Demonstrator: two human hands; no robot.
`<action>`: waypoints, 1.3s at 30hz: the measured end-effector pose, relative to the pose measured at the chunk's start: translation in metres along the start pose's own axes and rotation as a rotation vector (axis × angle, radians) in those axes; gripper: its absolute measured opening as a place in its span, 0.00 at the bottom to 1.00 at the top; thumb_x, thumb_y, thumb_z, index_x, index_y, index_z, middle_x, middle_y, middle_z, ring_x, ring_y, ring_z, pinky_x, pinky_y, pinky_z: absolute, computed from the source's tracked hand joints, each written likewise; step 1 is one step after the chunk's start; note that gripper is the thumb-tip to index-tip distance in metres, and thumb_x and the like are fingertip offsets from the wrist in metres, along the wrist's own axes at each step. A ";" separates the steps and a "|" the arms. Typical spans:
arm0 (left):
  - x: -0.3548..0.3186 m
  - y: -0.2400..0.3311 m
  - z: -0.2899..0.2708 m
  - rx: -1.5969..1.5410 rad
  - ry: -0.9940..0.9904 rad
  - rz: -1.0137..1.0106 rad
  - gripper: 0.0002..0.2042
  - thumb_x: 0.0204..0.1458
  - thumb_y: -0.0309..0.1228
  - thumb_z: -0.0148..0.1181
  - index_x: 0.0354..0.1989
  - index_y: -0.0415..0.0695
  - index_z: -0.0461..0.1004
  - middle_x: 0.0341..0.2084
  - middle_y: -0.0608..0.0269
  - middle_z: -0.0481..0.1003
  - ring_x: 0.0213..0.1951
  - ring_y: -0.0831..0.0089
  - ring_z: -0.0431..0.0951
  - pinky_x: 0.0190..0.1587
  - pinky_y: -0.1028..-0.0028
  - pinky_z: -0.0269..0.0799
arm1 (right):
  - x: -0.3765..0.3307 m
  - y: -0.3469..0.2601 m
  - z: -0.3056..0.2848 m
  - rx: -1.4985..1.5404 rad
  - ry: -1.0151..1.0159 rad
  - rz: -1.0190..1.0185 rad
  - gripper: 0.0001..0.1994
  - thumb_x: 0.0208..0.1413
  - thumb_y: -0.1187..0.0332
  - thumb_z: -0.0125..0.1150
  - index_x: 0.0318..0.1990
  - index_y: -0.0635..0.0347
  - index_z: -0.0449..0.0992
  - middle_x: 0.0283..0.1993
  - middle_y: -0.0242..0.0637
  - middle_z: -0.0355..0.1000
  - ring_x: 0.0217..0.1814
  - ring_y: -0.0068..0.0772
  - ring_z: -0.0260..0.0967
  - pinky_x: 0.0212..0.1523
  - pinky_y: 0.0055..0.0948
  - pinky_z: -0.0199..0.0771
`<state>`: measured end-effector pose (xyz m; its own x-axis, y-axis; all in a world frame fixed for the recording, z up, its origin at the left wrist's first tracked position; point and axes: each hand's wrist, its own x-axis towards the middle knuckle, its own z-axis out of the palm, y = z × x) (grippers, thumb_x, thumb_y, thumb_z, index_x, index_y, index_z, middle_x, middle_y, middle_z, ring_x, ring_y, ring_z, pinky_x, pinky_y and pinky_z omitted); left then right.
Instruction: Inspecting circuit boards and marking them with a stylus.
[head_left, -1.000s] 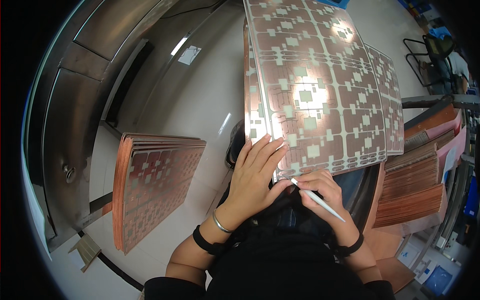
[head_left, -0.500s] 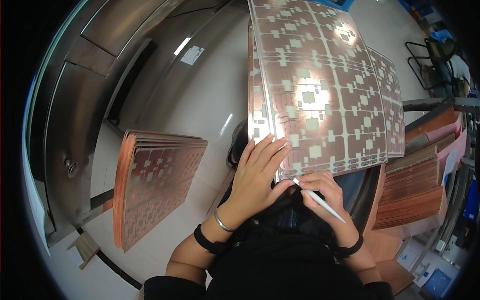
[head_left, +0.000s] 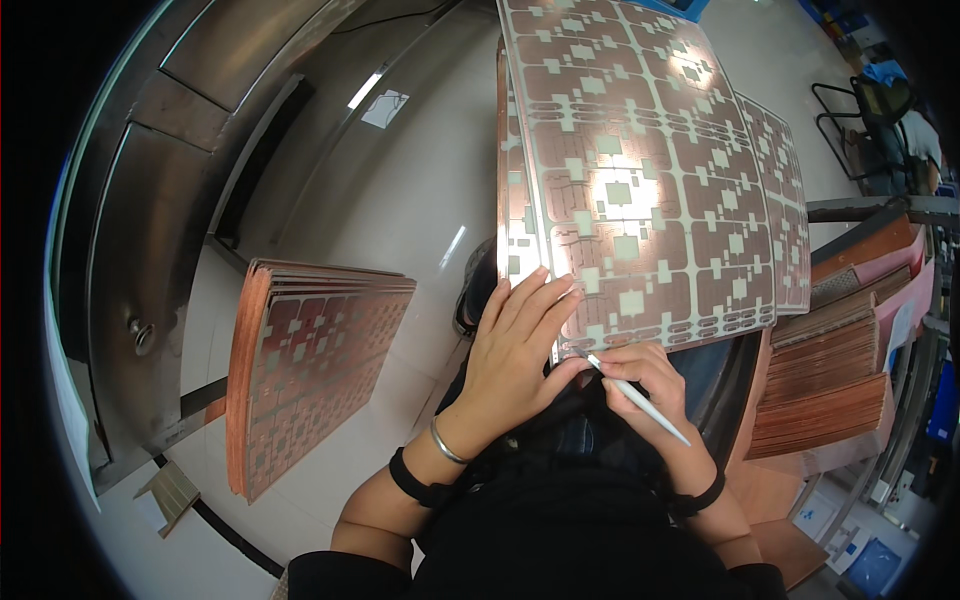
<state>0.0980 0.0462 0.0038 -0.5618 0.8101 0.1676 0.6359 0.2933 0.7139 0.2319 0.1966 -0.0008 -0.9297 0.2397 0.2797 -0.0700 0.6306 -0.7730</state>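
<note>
"Copper panel (head_left: 650, 200): location?"

"Ahead of the wearer, near-left corner between the hands."

"Left hand (head_left: 510, 350)?"

"Fingers extended, resting over the panel's left edge; grasping nothing."

"Right hand (head_left: 662, 380)?"

"Pinched round a white tool (head_left: 652, 408), tip at the panel's near-left corner."

"Step?"

"Apparently fine corner work; any further stroke calls for a steadied panel, controlled tip."

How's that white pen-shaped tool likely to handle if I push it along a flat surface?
The white tool is probably stiff: it looks straight though the right hand grips it near one end. Being slim, it's likely light. Its tapered, seemingly rounded shape might make it roll.
</note>
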 end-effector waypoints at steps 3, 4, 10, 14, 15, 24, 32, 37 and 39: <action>-0.001 -0.001 0.000 0.007 -0.005 0.006 0.31 0.39 0.36 0.67 0.54 0.41 0.65 0.54 0.57 0.64 0.60 0.56 0.58 0.62 0.55 0.49 | 0.002 -0.001 -0.003 0.030 -0.027 0.023 0.10 0.37 0.79 0.64 0.31 0.59 0.74 0.35 0.37 0.75 0.37 0.36 0.72 0.43 0.31 0.68; -0.001 -0.001 0.000 0.013 -0.009 0.010 0.31 0.40 0.37 0.65 0.54 0.41 0.65 0.55 0.58 0.64 0.60 0.57 0.59 0.62 0.55 0.49 | 0.003 -0.002 -0.004 0.028 -0.045 0.032 0.10 0.37 0.79 0.64 0.31 0.59 0.74 0.35 0.37 0.75 0.37 0.36 0.72 0.43 0.31 0.68; 0.000 -0.002 0.000 -0.010 -0.003 0.006 0.31 0.38 0.34 0.68 0.53 0.42 0.65 0.55 0.57 0.64 0.61 0.56 0.58 0.61 0.55 0.49 | 0.003 -0.004 0.000 0.020 -0.022 0.039 0.10 0.36 0.80 0.64 0.30 0.59 0.74 0.35 0.37 0.75 0.37 0.36 0.72 0.43 0.30 0.68; 0.000 -0.001 0.000 0.000 -0.002 0.010 0.31 0.38 0.34 0.67 0.53 0.42 0.65 0.55 0.57 0.64 0.61 0.56 0.58 0.61 0.54 0.48 | 0.001 -0.003 0.003 0.005 0.025 0.014 0.11 0.35 0.81 0.64 0.30 0.60 0.74 0.35 0.37 0.75 0.38 0.36 0.72 0.43 0.30 0.68; 0.000 -0.001 0.000 -0.002 -0.001 0.011 0.31 0.38 0.35 0.67 0.53 0.42 0.66 0.55 0.57 0.64 0.61 0.56 0.58 0.61 0.54 0.48 | 0.001 -0.003 0.003 0.005 0.026 0.014 0.11 0.35 0.81 0.64 0.30 0.60 0.74 0.35 0.37 0.75 0.38 0.36 0.72 0.43 0.30 0.68; 0.000 -0.001 0.000 0.002 0.000 0.012 0.30 0.38 0.35 0.67 0.53 0.42 0.66 0.54 0.56 0.64 0.61 0.56 0.58 0.61 0.53 0.48 | 0.002 -0.003 0.000 0.029 -0.011 0.038 0.10 0.36 0.80 0.64 0.30 0.59 0.74 0.35 0.37 0.75 0.38 0.36 0.72 0.43 0.30 0.68; -0.001 0.000 -0.002 0.020 -0.012 0.009 0.31 0.40 0.36 0.65 0.55 0.41 0.65 0.55 0.58 0.64 0.61 0.57 0.58 0.62 0.55 0.49 | 0.005 -0.005 -0.004 0.054 -0.060 0.067 0.10 0.38 0.79 0.63 0.32 0.58 0.74 0.35 0.36 0.75 0.38 0.35 0.72 0.44 0.31 0.68; 0.000 -0.001 -0.003 0.016 -0.019 0.008 0.31 0.39 0.36 0.65 0.55 0.41 0.64 0.55 0.59 0.64 0.61 0.57 0.58 0.62 0.56 0.49 | 0.004 -0.006 -0.004 0.033 -0.063 0.064 0.10 0.38 0.79 0.63 0.32 0.59 0.74 0.36 0.36 0.75 0.39 0.36 0.72 0.44 0.31 0.68; 0.000 -0.001 -0.001 0.010 -0.015 0.010 0.32 0.38 0.36 0.67 0.55 0.42 0.65 0.55 0.58 0.64 0.61 0.56 0.58 0.62 0.55 0.49 | 0.003 -0.005 -0.002 0.026 -0.054 0.061 0.10 0.38 0.79 0.63 0.31 0.59 0.74 0.36 0.36 0.75 0.39 0.36 0.72 0.44 0.31 0.68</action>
<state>0.0968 0.0451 0.0035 -0.5474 0.8206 0.1643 0.6466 0.2901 0.7055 0.2301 0.1958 0.0054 -0.9507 0.2366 0.2005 -0.0208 0.5966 -0.8023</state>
